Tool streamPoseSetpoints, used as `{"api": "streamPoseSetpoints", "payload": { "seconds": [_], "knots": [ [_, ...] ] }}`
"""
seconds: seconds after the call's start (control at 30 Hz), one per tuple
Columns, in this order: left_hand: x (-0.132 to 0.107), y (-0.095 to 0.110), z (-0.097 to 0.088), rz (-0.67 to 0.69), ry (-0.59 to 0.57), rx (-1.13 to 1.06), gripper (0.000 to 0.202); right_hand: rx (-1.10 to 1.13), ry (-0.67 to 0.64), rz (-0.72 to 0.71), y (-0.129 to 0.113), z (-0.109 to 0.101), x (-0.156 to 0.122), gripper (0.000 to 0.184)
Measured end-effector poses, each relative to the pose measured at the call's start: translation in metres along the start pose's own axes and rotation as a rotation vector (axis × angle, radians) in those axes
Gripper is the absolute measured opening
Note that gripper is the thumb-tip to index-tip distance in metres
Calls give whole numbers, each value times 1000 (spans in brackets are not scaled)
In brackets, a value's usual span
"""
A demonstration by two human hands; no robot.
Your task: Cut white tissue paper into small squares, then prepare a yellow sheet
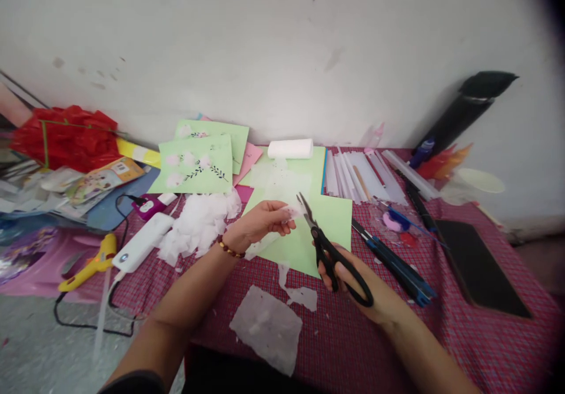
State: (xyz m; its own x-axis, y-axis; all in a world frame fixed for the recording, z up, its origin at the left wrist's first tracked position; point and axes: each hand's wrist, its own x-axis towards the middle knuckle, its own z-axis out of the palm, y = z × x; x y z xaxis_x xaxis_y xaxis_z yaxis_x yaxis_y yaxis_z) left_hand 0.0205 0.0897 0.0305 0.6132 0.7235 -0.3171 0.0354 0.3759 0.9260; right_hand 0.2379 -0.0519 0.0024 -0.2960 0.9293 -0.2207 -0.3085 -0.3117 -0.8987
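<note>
My left hand [267,220] pinches a small piece of thin white paper [295,211] above the green sheets. Black-handled scissors [324,244] are in my right hand [346,267], fingers in the loops. Their blades are slightly apart at the right edge of the white piece. Beneath my hands lies a light green sheet [338,217] of paper. Closer to me, a translucent white sheet [267,326] and a torn white scrap [304,297] rest on the red checked cloth. A fluffy heap of white pieces [198,226] is left of my left hand.
Green cards with flower designs [196,164] lean at the back left. A white roll [290,149] lies by the wall. A yellow glue gun [95,261] and white power bank [143,241] are left. On the right are a blue-black cutter [397,264], glue sticks [353,173] and a dark tablet [481,267].
</note>
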Motion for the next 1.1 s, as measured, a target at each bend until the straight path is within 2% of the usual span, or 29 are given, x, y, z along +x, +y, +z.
{"api": "streamPoseSetpoints", "payload": {
  "seconds": [0.13,0.23,0.43,0.57,0.67,0.8,0.9,1.1],
  "knots": [
    [1,1,-4,34,55,56,19,79,-41,-67,4,-8,-3,50],
    [2,3,-9,59,98,95,15,113,-23,-99,3,-12,-2,49],
    [4,5,-10,31,170,109,19,158,-14,-56,5,-12,-1,41],
    [5,3,-10,105,222,80,23,223,-31,-38,3,-8,-1,41],
    [5,4,-11,147,215,-90,23,287,-72,-16,-1,-5,-1,53],
    [4,5,-11,139,147,-250,27,263,-81,21,-3,-3,0,56],
    [3,5,-10,153,126,-254,26,228,-71,15,0,-2,-1,57],
    [5,2,-10,162,181,-138,21,150,-69,-48,11,-4,-3,47]
  ]
}}
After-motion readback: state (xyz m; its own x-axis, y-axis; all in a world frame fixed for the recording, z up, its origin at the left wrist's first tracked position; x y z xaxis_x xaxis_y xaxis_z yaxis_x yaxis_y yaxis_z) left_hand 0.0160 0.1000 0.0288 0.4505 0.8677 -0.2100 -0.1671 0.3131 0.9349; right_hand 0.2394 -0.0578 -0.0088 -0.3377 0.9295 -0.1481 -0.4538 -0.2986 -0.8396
